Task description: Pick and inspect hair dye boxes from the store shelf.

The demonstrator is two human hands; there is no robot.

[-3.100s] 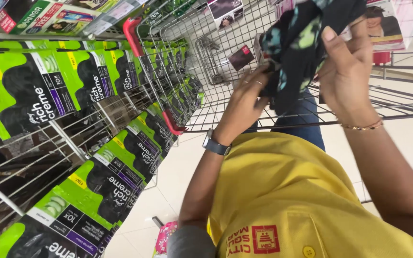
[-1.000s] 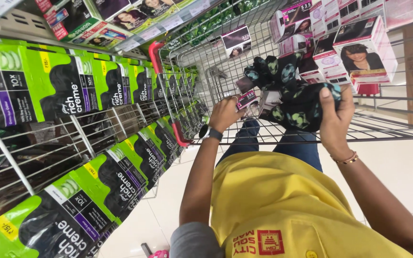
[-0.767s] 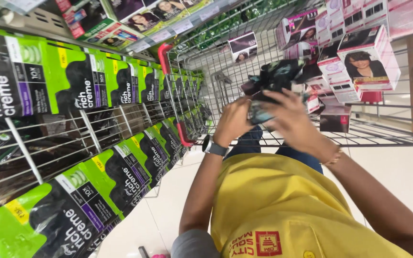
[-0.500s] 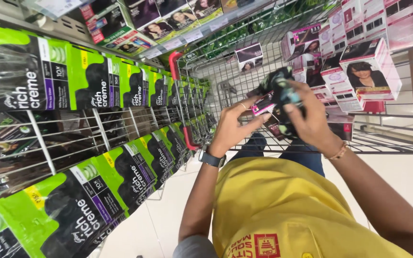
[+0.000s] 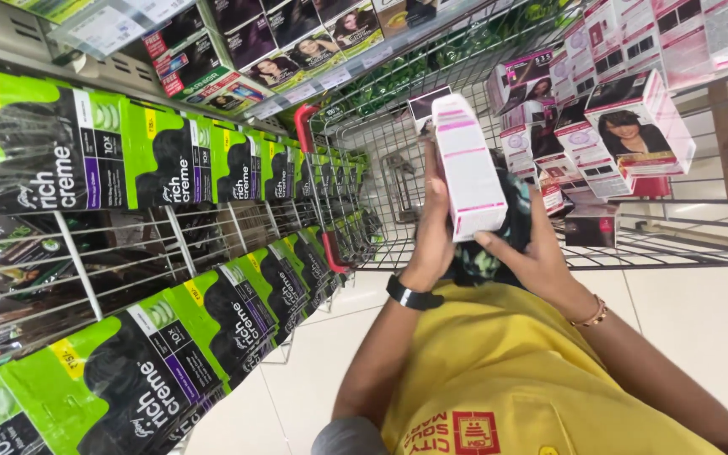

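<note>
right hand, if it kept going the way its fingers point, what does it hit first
The right hand points up toward the wire cart; beyond the pink and white box it holds, it would probably meet the stacked boxes first, though depth is unclear.

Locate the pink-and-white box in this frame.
Head view, centre: the pink-and-white box is held up between left hand and right hand, before the wire cart.

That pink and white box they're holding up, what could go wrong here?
The pink and white box is pinched between both hands along with a dark patterned cloth, so either might slip. It is also held close to the boxes stacked in the wire cart, and might knock one over.
</note>
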